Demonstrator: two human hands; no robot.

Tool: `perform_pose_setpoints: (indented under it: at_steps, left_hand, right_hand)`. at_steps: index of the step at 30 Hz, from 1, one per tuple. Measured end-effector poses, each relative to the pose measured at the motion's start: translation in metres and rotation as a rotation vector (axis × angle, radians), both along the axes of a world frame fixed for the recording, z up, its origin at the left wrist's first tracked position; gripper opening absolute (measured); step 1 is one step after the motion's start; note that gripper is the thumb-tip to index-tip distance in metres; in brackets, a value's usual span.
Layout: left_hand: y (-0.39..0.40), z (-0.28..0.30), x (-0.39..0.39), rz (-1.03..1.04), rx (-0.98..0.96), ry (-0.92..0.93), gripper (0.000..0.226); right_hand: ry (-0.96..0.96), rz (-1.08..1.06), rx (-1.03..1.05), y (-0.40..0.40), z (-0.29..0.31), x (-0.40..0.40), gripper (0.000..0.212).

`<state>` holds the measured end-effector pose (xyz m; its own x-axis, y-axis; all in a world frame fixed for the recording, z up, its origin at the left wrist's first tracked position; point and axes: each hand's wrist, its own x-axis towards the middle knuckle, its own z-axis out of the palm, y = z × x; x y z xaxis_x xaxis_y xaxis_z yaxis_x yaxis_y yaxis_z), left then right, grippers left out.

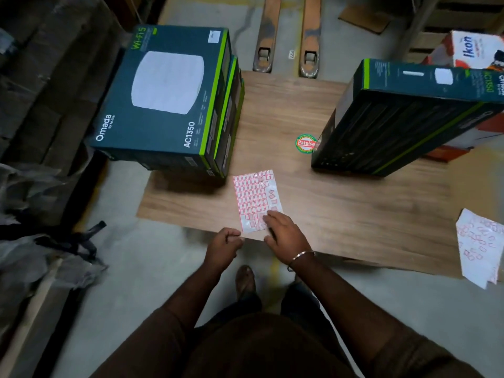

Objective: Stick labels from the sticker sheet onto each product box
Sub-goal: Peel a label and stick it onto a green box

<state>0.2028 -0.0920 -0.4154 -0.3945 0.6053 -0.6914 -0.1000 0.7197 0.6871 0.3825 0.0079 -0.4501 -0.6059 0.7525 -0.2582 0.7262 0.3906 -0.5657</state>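
Observation:
A sticker sheet (253, 199) with red-bordered white labels lies on the wooden board (341, 208), near its front edge. My right hand (283, 233) rests on the sheet's near right corner, fingers bent down onto the labels. My left hand (223, 245) is curled just left of the sheet's near corner; whether it pinches a label I cannot tell. A stack of dark teal product boxes (163, 99) stands at the board's far left, a small white label on the top box's far corner. A second stack of the same boxes (403, 115) stands at the right.
A used sticker sheet (480, 246) hangs over the board's right edge. A round green and red sticker (306, 143) sits mid-board. Pallet-jack forks (289, 36) lie beyond the board. A red and white carton (474, 50) stands behind the right stack. Dark bags (41, 214) crowd the left floor.

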Motion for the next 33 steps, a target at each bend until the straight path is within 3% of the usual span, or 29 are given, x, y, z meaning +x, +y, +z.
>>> perform_pose_setpoints:
  at_steps: [3,7,12,16,20,24,33]
  left_hand:
    - [-0.002,-0.005,0.0,0.1,-0.02,-0.076,0.021]
    - [-0.004,-0.006,-0.002,0.123,-0.029,-0.191,0.007]
    - [-0.004,-0.005,-0.006,0.237,-0.016,-0.286,0.016]
    - [-0.002,-0.002,-0.006,0.135,-0.008,-0.298,0.004]
    - [-0.001,-0.009,-0.005,0.057,-0.01,-0.261,0.013]
    - [0.001,-0.012,-0.004,0.065,-0.016,-0.229,0.019]
    - [0.001,-0.005,-0.002,0.13,0.113,-0.329,0.006]
  right_hand:
    - [-0.054,0.04,0.025,-0.013,-0.004,0.001,0.064]
    - [-0.074,0.066,0.06,-0.029,-0.001,0.004,0.062]
    - [-0.072,0.053,0.069,-0.038,0.002,0.01,0.057]
    - [-0.089,0.054,0.075,-0.036,0.005,0.009,0.051]
    - [-0.088,0.059,0.062,-0.031,0.009,0.006,0.046]
    - [-0.037,0.029,0.043,-0.028,0.014,0.002,0.039]
    - [0.223,-0.022,0.105,-0.019,0.036,-0.022,0.021]
